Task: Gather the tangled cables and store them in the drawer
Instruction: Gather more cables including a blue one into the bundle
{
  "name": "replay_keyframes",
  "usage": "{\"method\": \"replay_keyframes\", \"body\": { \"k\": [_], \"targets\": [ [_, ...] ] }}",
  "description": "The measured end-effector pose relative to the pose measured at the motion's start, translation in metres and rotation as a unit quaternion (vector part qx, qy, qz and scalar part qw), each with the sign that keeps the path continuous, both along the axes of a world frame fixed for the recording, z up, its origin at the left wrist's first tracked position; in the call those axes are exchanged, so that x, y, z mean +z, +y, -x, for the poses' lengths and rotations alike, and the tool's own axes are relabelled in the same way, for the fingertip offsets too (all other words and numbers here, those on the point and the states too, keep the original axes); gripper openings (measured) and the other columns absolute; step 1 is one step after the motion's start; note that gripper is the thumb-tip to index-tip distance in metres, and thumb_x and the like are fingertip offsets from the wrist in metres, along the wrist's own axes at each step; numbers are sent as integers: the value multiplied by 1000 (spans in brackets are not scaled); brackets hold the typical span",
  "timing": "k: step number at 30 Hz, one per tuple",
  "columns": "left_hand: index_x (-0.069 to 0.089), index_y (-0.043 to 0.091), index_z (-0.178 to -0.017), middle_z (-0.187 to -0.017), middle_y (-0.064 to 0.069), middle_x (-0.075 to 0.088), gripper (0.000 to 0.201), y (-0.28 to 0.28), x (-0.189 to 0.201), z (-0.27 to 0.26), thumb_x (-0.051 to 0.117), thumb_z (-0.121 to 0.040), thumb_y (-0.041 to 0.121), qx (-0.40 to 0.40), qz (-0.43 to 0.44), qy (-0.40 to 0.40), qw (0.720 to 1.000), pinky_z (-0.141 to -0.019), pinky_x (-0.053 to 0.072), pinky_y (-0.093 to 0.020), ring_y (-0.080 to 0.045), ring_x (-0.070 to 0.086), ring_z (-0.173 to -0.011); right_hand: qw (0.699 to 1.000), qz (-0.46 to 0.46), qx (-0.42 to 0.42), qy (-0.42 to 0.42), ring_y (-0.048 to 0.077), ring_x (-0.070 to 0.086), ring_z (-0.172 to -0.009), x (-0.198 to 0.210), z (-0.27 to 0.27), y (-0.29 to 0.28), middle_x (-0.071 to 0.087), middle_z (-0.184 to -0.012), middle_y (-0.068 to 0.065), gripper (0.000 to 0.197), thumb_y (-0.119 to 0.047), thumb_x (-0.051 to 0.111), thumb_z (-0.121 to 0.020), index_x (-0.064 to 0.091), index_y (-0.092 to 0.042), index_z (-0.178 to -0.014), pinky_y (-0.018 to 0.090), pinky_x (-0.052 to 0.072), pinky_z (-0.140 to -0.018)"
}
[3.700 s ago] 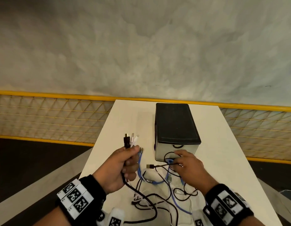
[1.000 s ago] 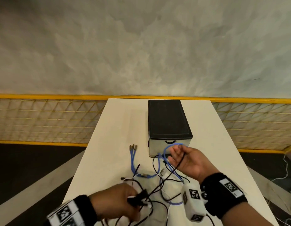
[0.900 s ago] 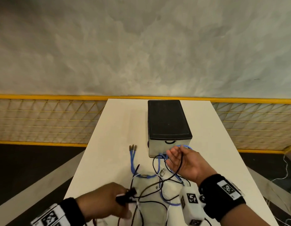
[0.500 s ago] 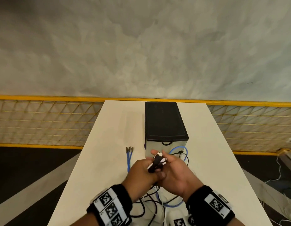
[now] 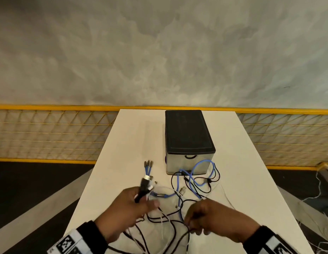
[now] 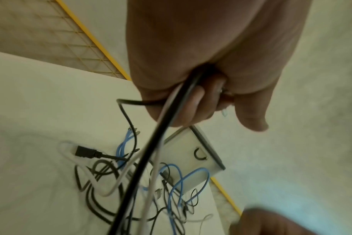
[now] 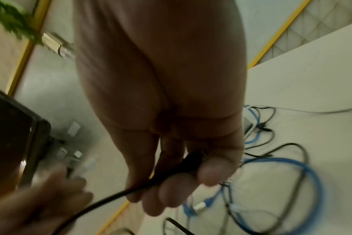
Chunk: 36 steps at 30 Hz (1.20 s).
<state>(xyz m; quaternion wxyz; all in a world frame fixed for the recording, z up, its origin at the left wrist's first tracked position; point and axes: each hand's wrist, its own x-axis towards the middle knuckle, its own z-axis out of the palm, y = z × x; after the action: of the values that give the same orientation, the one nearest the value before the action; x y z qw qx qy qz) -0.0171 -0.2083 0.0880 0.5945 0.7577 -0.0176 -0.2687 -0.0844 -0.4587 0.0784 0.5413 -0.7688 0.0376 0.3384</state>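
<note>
A tangle of black, blue and white cables (image 5: pixel 192 187) lies on the white table (image 5: pixel 242 162) in front of a small drawer box (image 5: pixel 187 136) with a black top and a shut drawer. My left hand (image 5: pixel 130 208) grips a bundle of black and white cable ends (image 5: pixel 144 186), plugs sticking up; the cords (image 6: pixel 143 167) trail down from my fist. My right hand (image 5: pixel 210 217), low at the near side, pinches a black cable (image 7: pixel 181 167) between thumb and fingers. A blue cable (image 7: pixel 281 160) loops on the table beyond it.
A three-headed blue cable end (image 5: pixel 148 166) lies left of the box. A yellow mesh railing (image 5: pixel 49 132) runs behind the table, with dark floor on both sides. Thin white wires (image 5: pixel 319 191) hang off at the right.
My hands, joined in front of the drawer half a second ago, have parted. The left keeps the plug bundle and moved left. The right dropped toward me and took hold of a black cable.
</note>
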Motion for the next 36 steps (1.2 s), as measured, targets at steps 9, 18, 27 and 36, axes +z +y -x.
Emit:
{"method": "replay_keyframes", "body": {
  "k": [9,18,27,36],
  "targets": [
    [44,13,-47,-52,-9,40,58,25,28,-18,74,-63,59,111,93,-71,987,-63,46,-42,-20,47,-47,954,285,20,-94,12,62,-103,-46,4,-14,67,-103,-7,19,-23,62,-84,67,-33,-99,19,43,-83],
    [40,13,-54,-53,-6,26,52,31,39,-2,80,-61,45,71,218,55,972,-40,21,-16,-10,17,-36,876,418,59,-234,28,60,-114,-76,-94,11,63,-126,8,37,-7,45,-92,61,-15,-124,35,48,-93],
    [42,10,-54,-53,-10,37,56,48,54,-8,58,-88,51,119,171,41,977,-48,41,-30,-18,24,-42,802,535,169,-203,28,61,-113,-112,-89,10,57,-127,8,30,-13,43,-93,58,-16,-119,38,52,-90],
    [55,9,-75,-66,-6,49,27,3,78,-39,76,-77,24,82,253,-5,964,-38,22,-19,-10,23,-43,922,183,-123,-319,1,66,-71,68,-91,-17,73,-76,-7,17,-16,81,-73,70,-29,-73,16,50,-66]
  ]
}}
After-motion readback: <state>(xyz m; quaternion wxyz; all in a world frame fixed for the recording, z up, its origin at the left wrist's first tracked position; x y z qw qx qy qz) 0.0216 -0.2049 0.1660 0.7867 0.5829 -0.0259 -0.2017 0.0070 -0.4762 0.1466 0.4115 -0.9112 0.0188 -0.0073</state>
